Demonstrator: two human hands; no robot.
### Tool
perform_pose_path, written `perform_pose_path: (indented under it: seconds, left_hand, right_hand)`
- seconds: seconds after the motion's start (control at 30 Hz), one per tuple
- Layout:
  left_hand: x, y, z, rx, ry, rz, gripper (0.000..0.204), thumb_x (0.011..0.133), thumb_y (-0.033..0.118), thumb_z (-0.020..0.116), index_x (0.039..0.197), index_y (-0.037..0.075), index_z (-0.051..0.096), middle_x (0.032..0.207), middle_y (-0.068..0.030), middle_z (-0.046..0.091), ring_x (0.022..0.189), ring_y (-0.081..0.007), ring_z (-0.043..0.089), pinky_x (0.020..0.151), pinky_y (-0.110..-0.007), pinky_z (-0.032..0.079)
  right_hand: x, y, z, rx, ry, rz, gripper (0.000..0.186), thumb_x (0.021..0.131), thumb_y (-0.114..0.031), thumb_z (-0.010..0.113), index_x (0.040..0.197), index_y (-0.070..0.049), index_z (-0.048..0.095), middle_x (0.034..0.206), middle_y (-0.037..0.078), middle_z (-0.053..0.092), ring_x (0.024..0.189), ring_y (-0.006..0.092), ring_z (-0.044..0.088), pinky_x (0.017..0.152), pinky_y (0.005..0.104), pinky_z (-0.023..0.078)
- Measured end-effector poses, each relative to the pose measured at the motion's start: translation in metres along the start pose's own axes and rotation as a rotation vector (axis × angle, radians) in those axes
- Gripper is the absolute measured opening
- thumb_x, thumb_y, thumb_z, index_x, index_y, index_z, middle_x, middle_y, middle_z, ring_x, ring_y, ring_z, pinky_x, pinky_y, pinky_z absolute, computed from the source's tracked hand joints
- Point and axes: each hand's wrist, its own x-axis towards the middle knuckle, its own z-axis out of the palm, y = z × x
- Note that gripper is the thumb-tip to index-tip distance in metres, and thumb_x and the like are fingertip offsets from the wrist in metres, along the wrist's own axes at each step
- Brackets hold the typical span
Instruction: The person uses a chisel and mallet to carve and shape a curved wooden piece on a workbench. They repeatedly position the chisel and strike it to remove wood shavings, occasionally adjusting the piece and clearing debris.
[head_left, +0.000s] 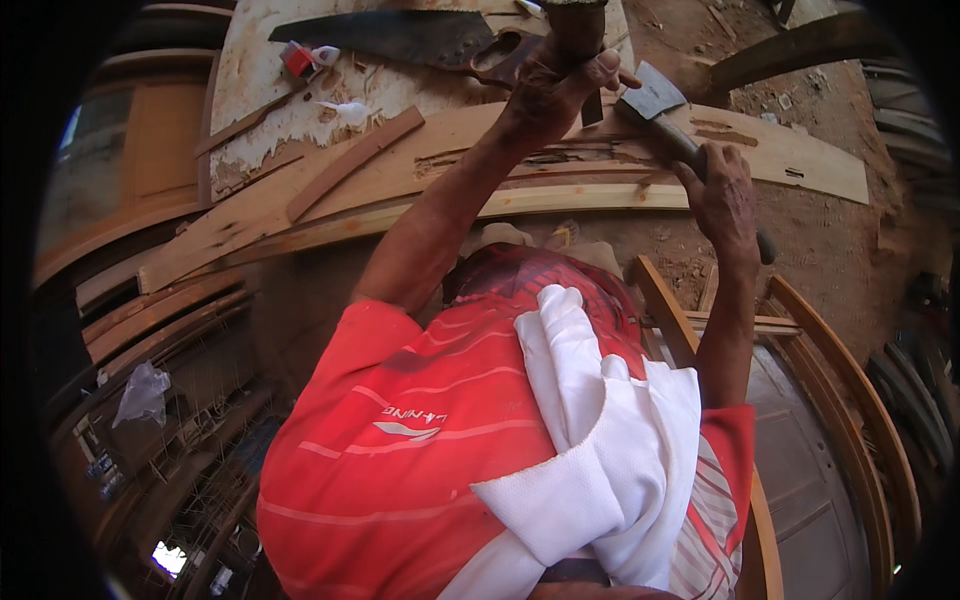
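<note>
My left hand (pixel 553 92) is closed around the thick brown handle of a chisel (pixel 577 32), held upright over a long wooden board (pixel 780 158). Its narrow dark blade shows below the fingers, by a rough, split recess in the board; whether the tip touches wood is hidden. My right hand (pixel 722 195) grips the wooden handle of a hatchet (pixel 652 93). The hatchet's grey metal head is just right of the chisel, over the board's far edge. A thin brown wood strip (pixel 355 163) lies aslant on the board, left of my left forearm.
Beyond the board, a handsaw (pixel 390 38), a red-and-white small object (pixel 305 60) and a white scrap (pixel 345 112) lie on a worn panel (pixel 245 75). Wooden frames (pixel 850 350) lean at my right. A white cloth (pixel 610 450) hangs across my red shirt. Timber (pixel 165 320) is stacked at left.
</note>
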Motion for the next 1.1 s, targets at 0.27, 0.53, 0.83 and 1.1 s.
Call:
perform_pose_path:
  seconds: [0.27, 0.53, 0.83, 1.1]
  left_hand:
    - [0.012, 0.018, 0.005, -0.171, -0.125, -0.045, 0.012, 0.102, 0.013, 0.066, 0.109, 0.003, 0.065, 0.083, -0.0063, 0.071, 0.072, -0.0148, 0.069, 0.067, -0.030, 0.058]
    - [0.024, -0.010, 0.004, -0.432, -0.218, -0.204, 0.029, 0.103, 0.033, 0.068, 0.093, 0.007, 0.061, 0.064, 0.0059, 0.042, 0.055, -0.0058, 0.037, 0.051, -0.027, 0.030]
    - [0.026, -0.008, 0.007, -0.386, -0.267, -0.231, 0.037, 0.104, 0.033, 0.066, 0.076, 0.012, 0.054, 0.063, 0.0074, 0.043, 0.053, -0.0041, 0.035, 0.049, -0.026, 0.027]
    - [0.035, -0.012, 0.014, -0.405, -0.339, -0.292, 0.037, 0.102, 0.033, 0.069, 0.075, 0.012, 0.055, 0.063, 0.0080, 0.044, 0.054, -0.0030, 0.037, 0.049, -0.025, 0.026]
  right_hand:
    - [-0.012, -0.016, -0.004, 0.367, -0.197, 0.136, 0.044, 0.091, -0.039, 0.071, 0.106, 0.000, 0.060, 0.096, 0.026, 0.071, 0.092, 0.0463, 0.068, 0.079, 0.0516, 0.052]
    - [-0.084, -0.056, 0.008, 1.072, 0.512, 0.447, 0.030, 0.095, -0.025, 0.071, 0.112, -0.001, 0.063, 0.080, 0.007, 0.062, 0.074, 0.0138, 0.060, 0.068, 0.0316, 0.049]
    - [-0.106, -0.112, 0.005, 1.582, 0.587, 0.589, 0.040, 0.106, -0.031, 0.055, 0.120, 0.007, 0.054, 0.071, 0.006, 0.057, 0.054, 0.0123, 0.053, 0.051, 0.0259, 0.044]
    - [-0.097, -0.126, -0.021, 1.447, 0.718, 0.484, 0.045, 0.099, -0.027, 0.066, 0.124, 0.009, 0.055, 0.074, 0.008, 0.061, 0.057, 0.0131, 0.056, 0.052, 0.0272, 0.046]
